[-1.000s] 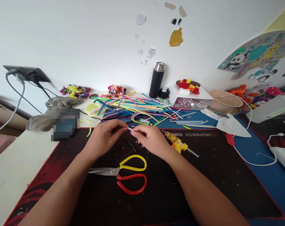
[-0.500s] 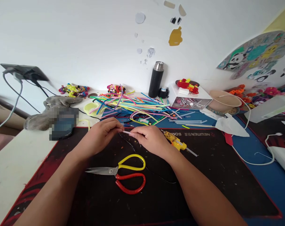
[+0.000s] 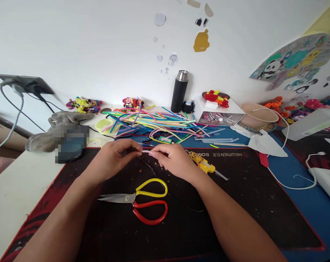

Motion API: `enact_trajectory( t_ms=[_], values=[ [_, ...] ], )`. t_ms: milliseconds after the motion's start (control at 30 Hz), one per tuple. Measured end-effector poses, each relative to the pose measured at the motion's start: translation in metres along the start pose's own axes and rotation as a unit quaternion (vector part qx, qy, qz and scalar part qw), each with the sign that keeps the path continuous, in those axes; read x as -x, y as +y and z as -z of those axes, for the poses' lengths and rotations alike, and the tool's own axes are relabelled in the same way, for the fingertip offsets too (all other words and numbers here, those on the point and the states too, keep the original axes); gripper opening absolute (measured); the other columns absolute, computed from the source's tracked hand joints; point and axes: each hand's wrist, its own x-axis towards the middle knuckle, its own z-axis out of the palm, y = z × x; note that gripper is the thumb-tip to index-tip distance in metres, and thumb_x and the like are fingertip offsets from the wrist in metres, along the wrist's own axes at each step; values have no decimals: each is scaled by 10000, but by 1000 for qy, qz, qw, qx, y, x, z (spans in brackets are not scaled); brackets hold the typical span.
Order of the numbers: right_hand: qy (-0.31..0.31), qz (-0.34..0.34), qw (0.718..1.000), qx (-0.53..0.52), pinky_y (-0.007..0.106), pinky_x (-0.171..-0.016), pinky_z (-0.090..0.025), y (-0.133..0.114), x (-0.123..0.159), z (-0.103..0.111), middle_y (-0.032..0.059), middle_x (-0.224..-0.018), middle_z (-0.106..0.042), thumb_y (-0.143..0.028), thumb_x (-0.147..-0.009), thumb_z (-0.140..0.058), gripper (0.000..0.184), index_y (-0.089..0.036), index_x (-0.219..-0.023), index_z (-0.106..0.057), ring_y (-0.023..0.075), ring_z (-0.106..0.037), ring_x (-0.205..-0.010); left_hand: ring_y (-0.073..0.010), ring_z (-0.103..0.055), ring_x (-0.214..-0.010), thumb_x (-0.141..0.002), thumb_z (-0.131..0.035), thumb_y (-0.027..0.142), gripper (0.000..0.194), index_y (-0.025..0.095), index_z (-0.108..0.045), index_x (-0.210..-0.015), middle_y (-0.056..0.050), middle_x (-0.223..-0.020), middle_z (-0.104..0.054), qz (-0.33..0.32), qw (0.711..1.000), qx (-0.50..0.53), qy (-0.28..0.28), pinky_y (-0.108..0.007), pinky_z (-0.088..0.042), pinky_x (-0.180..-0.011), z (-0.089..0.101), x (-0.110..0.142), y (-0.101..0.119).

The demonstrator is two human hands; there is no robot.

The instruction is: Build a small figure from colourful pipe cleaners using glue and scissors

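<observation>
A short, pale pipe cleaner point(image 3: 146, 151) spans the gap between my two hands, curved slightly upward. My left hand point(image 3: 120, 154) pinches one end between thumb and fingers. At the other end, my right hand point(image 3: 169, 156) grips it the same way; its exact ends are hidden by the fingertips. Below the hands, scissors point(image 3: 151, 202) with one yellow and one red handle lie on the dark desk mat point(image 3: 186, 233), blades pointing left. Just past my right wrist rests a yellow glue gun point(image 3: 204, 162) with a clear stick in its back.
Behind my hands spreads a pile of colourful pipe cleaners point(image 3: 154, 122). Clear glue sticks point(image 3: 219, 140) lie to its right. A black thermos point(image 3: 179, 91) stands by the wall, near a white box point(image 3: 222, 117) and a beige bowl point(image 3: 259, 114). A phone point(image 3: 72, 147) lies at left.
The pale pipe cleaner went from tilted down to the right, to straighter, to slightly arched. My hands shifted a little while keeping their pinch. The whole view drifted slightly left.
</observation>
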Motion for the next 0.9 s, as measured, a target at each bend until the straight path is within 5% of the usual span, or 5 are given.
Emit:
enact_trajectory(
  t_ms=[500, 700, 900],
  values=[
    [-13, 19, 996, 84, 291, -790, -456, -4, 1, -6, 41, -1046, -847, -274, -1076, -668, 175, -237, -1071, -839, 190, -746, -923, -199, -736, -889, -1050, -562, 306, 246, 228, -776, -959, -37, -947, -802, -89, 993, -82, 12, -283, -535, -839, 4, -1, -7],
    [-24, -50, 995, -78, 255, -681, -506, 0, 8, -22, 20, -824, -777, -352, -1089, -618, 233, -208, -1065, -800, 150, -724, -708, -221, -740, -893, -1027, -583, 341, 229, 241, -769, -938, -39, -947, -803, -65, 996, -43, 30, -318, -559, -862, 6, -1, -1],
    [-80, -165, 942, -283, 205, -516, -474, -17, 28, -40, 7, -696, -734, -432, -1045, -637, 279, -174, -1012, -735, 125, -682, -542, -255, -752, -875, -996, -630, 400, 207, 274, -782, -932, -45, -938, -816, -29, 997, 60, 41, -352, -600, -817, -2, 1, 9]
  ],
)
